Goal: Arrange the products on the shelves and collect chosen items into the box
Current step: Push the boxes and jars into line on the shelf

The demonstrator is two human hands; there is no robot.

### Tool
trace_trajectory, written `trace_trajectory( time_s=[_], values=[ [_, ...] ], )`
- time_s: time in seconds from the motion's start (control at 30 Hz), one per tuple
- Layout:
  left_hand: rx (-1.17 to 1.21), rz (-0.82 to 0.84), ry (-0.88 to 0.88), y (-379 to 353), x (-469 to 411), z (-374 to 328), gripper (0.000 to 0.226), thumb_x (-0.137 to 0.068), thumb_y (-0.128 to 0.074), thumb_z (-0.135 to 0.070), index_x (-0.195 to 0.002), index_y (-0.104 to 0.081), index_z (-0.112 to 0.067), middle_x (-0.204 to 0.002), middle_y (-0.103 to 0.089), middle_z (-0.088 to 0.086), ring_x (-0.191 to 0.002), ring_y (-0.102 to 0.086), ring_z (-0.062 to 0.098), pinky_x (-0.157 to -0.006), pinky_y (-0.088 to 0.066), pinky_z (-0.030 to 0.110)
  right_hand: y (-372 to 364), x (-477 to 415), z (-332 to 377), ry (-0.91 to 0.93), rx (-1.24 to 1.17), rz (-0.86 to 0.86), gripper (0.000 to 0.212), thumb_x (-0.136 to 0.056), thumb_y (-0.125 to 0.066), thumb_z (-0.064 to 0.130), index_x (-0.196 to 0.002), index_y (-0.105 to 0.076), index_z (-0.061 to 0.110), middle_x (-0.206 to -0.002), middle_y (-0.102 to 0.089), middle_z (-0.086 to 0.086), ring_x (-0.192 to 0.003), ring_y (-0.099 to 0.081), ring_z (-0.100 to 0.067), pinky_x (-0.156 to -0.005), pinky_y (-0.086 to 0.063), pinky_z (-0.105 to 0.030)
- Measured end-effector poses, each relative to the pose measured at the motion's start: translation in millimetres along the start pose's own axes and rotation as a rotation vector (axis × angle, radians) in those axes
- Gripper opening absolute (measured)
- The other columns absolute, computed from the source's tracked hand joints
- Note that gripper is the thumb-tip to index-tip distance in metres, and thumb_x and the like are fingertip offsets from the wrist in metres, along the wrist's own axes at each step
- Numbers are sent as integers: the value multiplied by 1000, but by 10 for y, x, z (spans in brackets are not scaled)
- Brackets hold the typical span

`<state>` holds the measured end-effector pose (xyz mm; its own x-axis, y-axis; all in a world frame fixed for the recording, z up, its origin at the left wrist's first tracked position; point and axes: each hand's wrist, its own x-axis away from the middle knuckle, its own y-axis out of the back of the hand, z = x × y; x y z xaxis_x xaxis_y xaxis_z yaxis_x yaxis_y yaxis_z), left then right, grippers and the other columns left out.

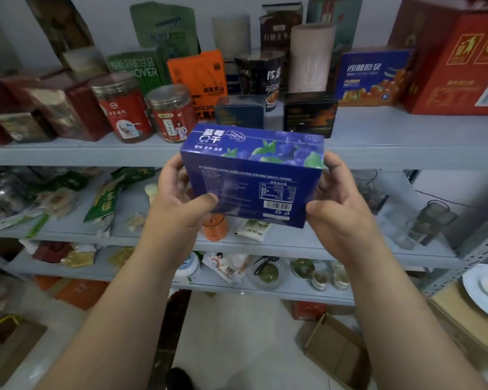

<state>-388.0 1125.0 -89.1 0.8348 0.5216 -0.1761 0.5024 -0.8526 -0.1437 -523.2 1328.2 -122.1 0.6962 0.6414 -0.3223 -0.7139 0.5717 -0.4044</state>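
Note:
I hold a blue blueberry box (254, 175) in front of the upper shelf (392, 147), its label side with the barcode facing me. My left hand (178, 198) grips its left end, thumb on the lower front corner. My right hand (341, 204) grips the right end the same way. The box hangs in the air just below two dark small boxes (310, 114) standing on the shelf. An open cardboard box (335, 350) lies on the floor at the lower right.
Red-lidded jars (124, 108), an orange carton (200, 77), a blue juice box (372, 77) and a large red box (462, 66) crowd the upper shelf. Lower shelves hold pouches, an orange cup (214, 229) and glassware (428, 220). A white plate (485, 288) sits at right.

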Motion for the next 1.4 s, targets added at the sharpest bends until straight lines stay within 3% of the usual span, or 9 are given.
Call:
trace_trajectory(
  time_s=[0.3, 0.43, 0.53, 0.63, 0.77, 0.93, 1.03, 1.2, 1.4],
  values=[
    [-62, -129, 81, -57, -16, 26, 40, -102, -54, -6, -135, -51, -30, -128, -65, 3, -102, -73, 20, -77, -62, 44, -188, 14, 34, -67, -56, 79, 64, -77, -87, 31, -136, -63, 24, -128, -70, -3, -113, -69, -22, -79, -62, -36],
    [74, -26, 228, -150, 43, -11, 42, -98, -60, -22, -139, -49, -25, -131, -66, 9, -113, -70, 30, -90, -58, 57, -280, 0, -25, -92, -172, 83, 58, -83, -81, 41, -135, -65, 23, -133, -67, -6, -118, -66, -22, -84, -61, -36],
    [56, 114, 300, -223, 114, -93, 31, -106, -48, -34, -127, -59, -13, -110, -75, 9, -101, -74, 28, -80, -61, 45, -339, -66, -37, -148, 94, 38, 78, -80, -81, 44, -149, -49, 29, -143, -60, 1, -127, -62, -24, -82, -61, -41],
    [118, 111, 333, -175, 181, -108, 51, -102, -38, -55, -122, -66, -19, -112, -77, 7, -103, -74, 25, -93, -56, 51, -370, -116, -101, -282, 176, -6, 122, -50, -97, 54, -154, -33, 45, -141, -58, 2, -122, -66, -23, -85, -61, -51],
    [196, 341, 225, 24, 186, -203, 88, -77, -60, -78, -138, -62, -14, -138, -63, 18, -125, -62, 38, -97, -55, 51, -384, -122, -103, -280, 78, -87, 90, -71, -91, 25, -146, -44, 32, -124, -68, -2, -102, -73, -21, -72, -62, -43],
    [-92, 272, 156, 252, 142, -307, 98, -52, -93, -59, -132, -56, -16, -117, -73, 10, -106, -72, 32, -80, -62, 45, -398, -160, -10, -230, 175, -100, 60, -76, -82, 29, -131, -58, 31, -111, -71, 4, -105, -73, -18, -68, -63, -40],
    [-213, 98, 81, 289, 106, -348, 49, -73, -82, -30, -116, -60, -27, -102, -78, -5, -91, -76, 22, -64, -60, 28, -408, -245, 11, -139, 363, -147, 57, -82, -84, 36, -133, -59, 42, -109, -69, 1, -105, -72, -20, -74, -63, -47],
    [-175, -12, 14, 428, 22, -373, 61, -59, -81, -39, -117, -65, -31, -114, -75, 0, -103, -74, 25, -78, -61, 42, -498, -429, 120, 10, 566, -92, 62, -92, -75, 23, -142, -46, 46, -106, -64, 3, -105, -69, -15, -74, -64, -38],
    [-240, 20, -116, 439, -66, -525, 53, -64, -82, -35, -114, -66, -32, -116, -74, 1, -109, -71, 25, -93, -58, 54, -613, -758, 423, 198, 1022, 118, 83, -84, -82, 37, -151, -35, 51, -147, -30, 20, -133, -34, 9, -112, -43, -28]
  ],
)
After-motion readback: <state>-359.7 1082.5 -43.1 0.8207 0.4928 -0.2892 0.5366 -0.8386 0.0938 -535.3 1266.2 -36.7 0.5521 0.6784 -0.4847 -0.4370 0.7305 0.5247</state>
